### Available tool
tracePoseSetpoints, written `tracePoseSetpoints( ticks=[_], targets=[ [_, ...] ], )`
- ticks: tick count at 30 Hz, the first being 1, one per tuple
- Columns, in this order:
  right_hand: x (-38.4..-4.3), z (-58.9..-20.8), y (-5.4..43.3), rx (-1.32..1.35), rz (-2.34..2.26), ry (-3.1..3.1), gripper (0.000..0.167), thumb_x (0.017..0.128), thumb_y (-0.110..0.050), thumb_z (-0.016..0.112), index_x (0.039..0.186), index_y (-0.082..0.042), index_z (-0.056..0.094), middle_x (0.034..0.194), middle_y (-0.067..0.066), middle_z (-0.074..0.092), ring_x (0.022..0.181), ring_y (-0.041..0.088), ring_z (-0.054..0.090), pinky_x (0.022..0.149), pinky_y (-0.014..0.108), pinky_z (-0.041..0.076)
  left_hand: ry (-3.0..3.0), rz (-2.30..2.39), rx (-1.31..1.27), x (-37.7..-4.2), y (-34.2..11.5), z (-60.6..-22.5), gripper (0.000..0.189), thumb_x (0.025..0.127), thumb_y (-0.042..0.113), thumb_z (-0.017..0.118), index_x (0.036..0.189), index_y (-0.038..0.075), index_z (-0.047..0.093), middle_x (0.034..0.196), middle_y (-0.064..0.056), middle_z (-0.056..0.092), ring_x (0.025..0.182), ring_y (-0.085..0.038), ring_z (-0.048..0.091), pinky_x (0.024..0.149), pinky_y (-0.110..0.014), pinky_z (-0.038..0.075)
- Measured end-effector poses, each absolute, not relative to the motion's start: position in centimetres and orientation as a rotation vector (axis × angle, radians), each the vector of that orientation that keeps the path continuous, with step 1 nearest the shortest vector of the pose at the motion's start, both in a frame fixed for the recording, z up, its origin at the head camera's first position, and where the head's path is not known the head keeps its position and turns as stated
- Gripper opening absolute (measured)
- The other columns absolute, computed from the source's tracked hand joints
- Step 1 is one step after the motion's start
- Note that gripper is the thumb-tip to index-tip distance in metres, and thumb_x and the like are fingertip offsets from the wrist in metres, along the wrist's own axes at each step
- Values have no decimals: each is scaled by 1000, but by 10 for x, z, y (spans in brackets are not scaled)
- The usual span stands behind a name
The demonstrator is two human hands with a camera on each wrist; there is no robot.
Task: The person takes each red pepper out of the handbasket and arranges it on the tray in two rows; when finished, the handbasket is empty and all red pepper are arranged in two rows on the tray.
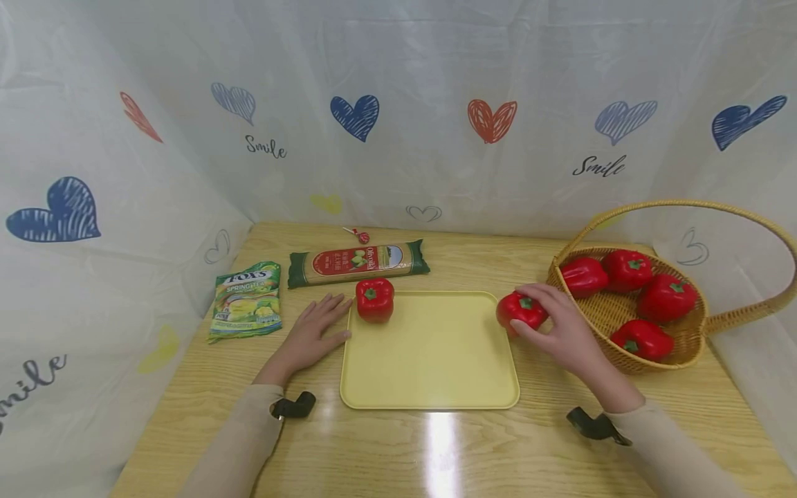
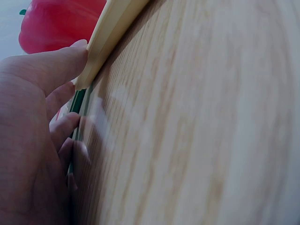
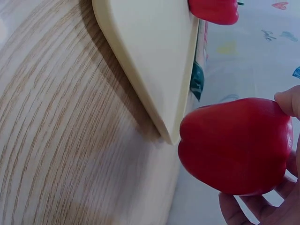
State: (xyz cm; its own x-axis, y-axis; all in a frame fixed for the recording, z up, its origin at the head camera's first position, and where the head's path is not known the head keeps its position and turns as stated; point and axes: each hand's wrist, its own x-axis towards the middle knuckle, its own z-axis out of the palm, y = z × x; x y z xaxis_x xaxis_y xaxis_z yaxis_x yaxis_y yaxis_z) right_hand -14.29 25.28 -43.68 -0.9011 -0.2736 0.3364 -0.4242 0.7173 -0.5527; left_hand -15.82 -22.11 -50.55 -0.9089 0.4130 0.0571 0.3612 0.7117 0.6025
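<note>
My right hand [image 1: 563,330] grips a red bell pepper [image 1: 520,311] by its sides, over the right edge of the yellow tray [image 1: 429,353]. In the right wrist view the held pepper [image 3: 236,146] hangs above the table, near a corner of the tray [image 3: 140,61]. Another red bell pepper [image 1: 375,301] stands upright in the tray's back left corner. My left hand [image 1: 316,333] rests on the table with its fingers extended, and its thumb touches the tray's left rim, as the left wrist view shows at the tray edge [image 2: 101,44].
To the right stands a wicker basket [image 1: 706,339] with a tall handle, holding several red peppers [image 1: 666,297]. Behind the tray lie a spaghetti pack [image 1: 361,263] and a lollipop [image 1: 362,237]. A green candy bag [image 1: 246,302] lies at the left. A printed curtain [image 1: 423,180] hangs behind.
</note>
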Motion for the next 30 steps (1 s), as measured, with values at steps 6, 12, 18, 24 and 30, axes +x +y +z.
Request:
tracePoseSetpoints(
  ticks=[6, 12, 18, 24, 30],
  targets=[
    [-147, -442, 246, 579, 955, -2691, 53, 85, -18, 84, 133, -10, 64, 137, 10, 58, 128, 32, 52, 100, 57, 46, 2832, 965, 639, -158, -221, -506, 66, 100, 38, 63, 158, 14, 40, 164, -13, 32, 155, -35, 16, 126, -53, 3],
    [-150, -445, 238, 612, 979, -2684, 53, 85, -18, 83, 134, -9, 64, 136, 10, 58, 126, 31, 52, 99, 52, 48, 2837, 956, 636, -158, -221, -506, 66, 100, 39, 63, 158, 15, 40, 164, -13, 32, 155, -34, 16, 126, -52, 3],
    [-153, -445, 230, 621, 1008, -2711, 54, 86, -21, 83, 135, -8, 63, 137, 14, 57, 128, 35, 49, 100, 59, 47, 2837, 960, 635, -158, -221, -506, 66, 100, 38, 63, 158, 14, 41, 164, -13, 32, 155, -34, 16, 126, -52, 3],
    [-156, -444, 221, 621, 998, -2737, 54, 87, -25, 82, 135, -10, 63, 139, 14, 57, 128, 38, 50, 99, 60, 49, 2833, 966, 634, -158, -221, -505, 66, 100, 38, 63, 158, 15, 41, 164, -13, 32, 155, -34, 15, 126, -53, 3],
    [-158, -445, 214, 634, 997, -2749, 55, 88, -30, 81, 136, -12, 63, 141, 13, 57, 129, 37, 51, 99, 59, 51, 2830, 961, 632, -158, -221, -505, 66, 100, 39, 63, 158, 15, 40, 164, -13, 32, 155, -34, 15, 126, -53, 3]
  ],
)
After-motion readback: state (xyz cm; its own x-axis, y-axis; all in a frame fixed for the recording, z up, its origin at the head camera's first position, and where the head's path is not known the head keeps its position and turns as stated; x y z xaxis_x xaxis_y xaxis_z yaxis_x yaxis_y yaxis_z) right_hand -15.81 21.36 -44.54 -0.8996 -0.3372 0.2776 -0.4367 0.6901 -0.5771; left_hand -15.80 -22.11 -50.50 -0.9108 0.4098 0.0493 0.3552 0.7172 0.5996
